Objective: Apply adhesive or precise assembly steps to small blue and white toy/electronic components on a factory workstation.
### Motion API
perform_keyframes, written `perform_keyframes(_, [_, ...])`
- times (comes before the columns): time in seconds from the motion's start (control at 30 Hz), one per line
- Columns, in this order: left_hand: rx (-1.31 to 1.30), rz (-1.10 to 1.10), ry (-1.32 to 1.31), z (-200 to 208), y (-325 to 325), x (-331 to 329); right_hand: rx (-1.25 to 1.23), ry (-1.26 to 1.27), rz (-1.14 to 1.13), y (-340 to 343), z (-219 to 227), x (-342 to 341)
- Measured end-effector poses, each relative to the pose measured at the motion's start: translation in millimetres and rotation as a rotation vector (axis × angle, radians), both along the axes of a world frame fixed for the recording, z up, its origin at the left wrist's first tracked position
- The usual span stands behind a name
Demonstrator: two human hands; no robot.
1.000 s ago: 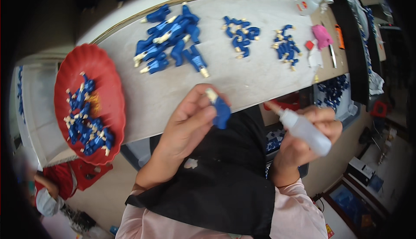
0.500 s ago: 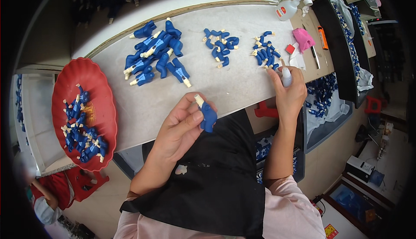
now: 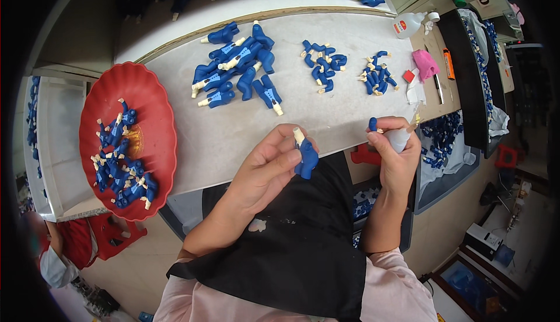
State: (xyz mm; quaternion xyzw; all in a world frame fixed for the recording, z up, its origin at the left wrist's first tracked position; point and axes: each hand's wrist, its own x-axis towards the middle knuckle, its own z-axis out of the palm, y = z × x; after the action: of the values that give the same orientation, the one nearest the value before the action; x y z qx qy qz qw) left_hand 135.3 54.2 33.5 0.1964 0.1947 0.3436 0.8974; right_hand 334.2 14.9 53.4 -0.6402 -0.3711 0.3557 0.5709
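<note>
My left hand (image 3: 262,173) is closed on a blue figurine body (image 3: 307,160) with a cream neck, held upright in front of the black apron. To its right, my right hand (image 3: 398,167) pinches a small blue figurine arm (image 3: 373,125) between thumb and finger. The same hand keeps a translucent white squeeze bottle (image 3: 398,139) with a thin tip in its palm. Beyond my hands on the pale work surface lie a pile of larger blue figurine bodies (image 3: 247,84), a middle pile of small blue arms (image 3: 328,65), and a right-hand pile of similar arms (image 3: 379,81).
A red scalloped plate (image 3: 166,147) with assembled figurines stands at the left. At the back right are a capped bottle (image 3: 408,25), a pink cloth (image 3: 426,63) and an orange tube (image 3: 448,64). A grey bin (image 3: 446,182) of blue parts sits below right. Another person (image 3: 55,258) is at lower left.
My right hand has drawn back from the right-hand arm pile with a small blue arm in its fingers. My left hand still holds the body. The view has shifted.
</note>
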Motion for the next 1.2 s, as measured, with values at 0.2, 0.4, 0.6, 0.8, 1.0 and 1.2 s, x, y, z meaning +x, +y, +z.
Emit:
perform_keyframes(0.2, [0.000, 0.004, 0.019, 1.8, -1.3, -2.3, 0.070, 0.009, 0.086, 4.3, 2.3, -16.9])
perform_keyframes(0.4, [0.058, 0.042, 0.096, 5.4, -3.5, 3.0, -0.017, 0.023, 0.098, 0.2, 12.6, -30.6])
perform_keyframes(0.6, [0.074, 0.048, 0.137, 0.2, -4.5, 3.2, -0.015, -0.169, 0.189, -2.8, 24.2, -41.0])
perform_keyframes(0.8, [0.118, 0.103, 0.184, -2.4, -5.9, 3.7, 0.096, -0.396, 0.289, -2.6, 25.6, -48.4])
perform_keyframes(1.0, [0.213, 0.121, 0.223, -1.1, -5.7, 1.9, 0.074, -0.394, 0.293, -4.5, 29.2, -51.4])
perform_keyframes(1.2, [0.288, 0.116, 0.236, -1.2, -5.1, 0.3, 0.062, -0.439, 0.300, -4.7, 29.6, -53.1])
